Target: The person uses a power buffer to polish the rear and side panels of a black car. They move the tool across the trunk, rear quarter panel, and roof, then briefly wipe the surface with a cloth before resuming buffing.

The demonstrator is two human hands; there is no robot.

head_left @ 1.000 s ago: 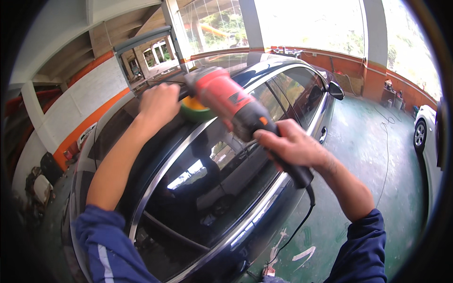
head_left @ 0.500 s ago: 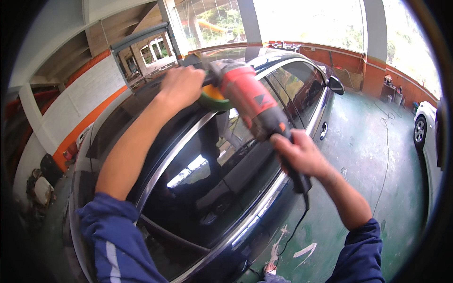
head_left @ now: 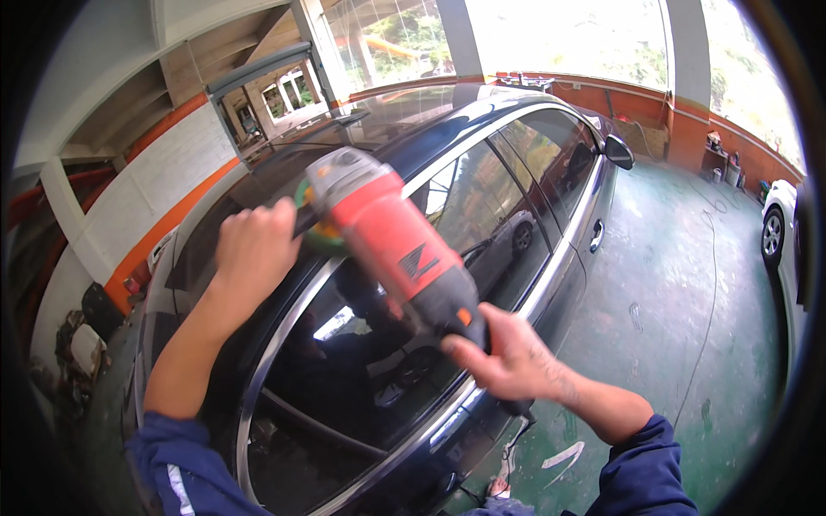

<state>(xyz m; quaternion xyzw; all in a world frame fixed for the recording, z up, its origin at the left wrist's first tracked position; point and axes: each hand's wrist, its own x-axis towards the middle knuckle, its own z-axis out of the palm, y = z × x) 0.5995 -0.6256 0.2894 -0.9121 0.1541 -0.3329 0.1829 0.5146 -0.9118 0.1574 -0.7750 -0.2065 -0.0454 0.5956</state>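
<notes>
A red and black power polisher [head_left: 391, 232] with a grey metal head spans the space between my hands, over the side of a dark car [head_left: 361, 297]. My right hand [head_left: 508, 348] is wrapped round its black rear handle. My left hand [head_left: 256, 239] is closed on the side handle near the head, the handle mostly hidden by the fingers. Beneath the head shows a green and yellow polishing pad [head_left: 323, 234], at the roof edge above the rear side window. Whether the pad touches the paint, I cannot tell. The power cord [head_left: 514, 434] hangs from the rear handle.
A white car [head_left: 779, 228] stands at the far right on the green floor [head_left: 654, 292], where a thin cable [head_left: 711, 288] lies. The dark car's side mirror [head_left: 618, 152] juts out ahead. Piled items [head_left: 84, 348] sit by the left wall. A small stand [head_left: 716, 162] holds containers.
Both hands have drawn the polisher back toward me and to the left along the roof edge. My grip on both handles is unchanged.
</notes>
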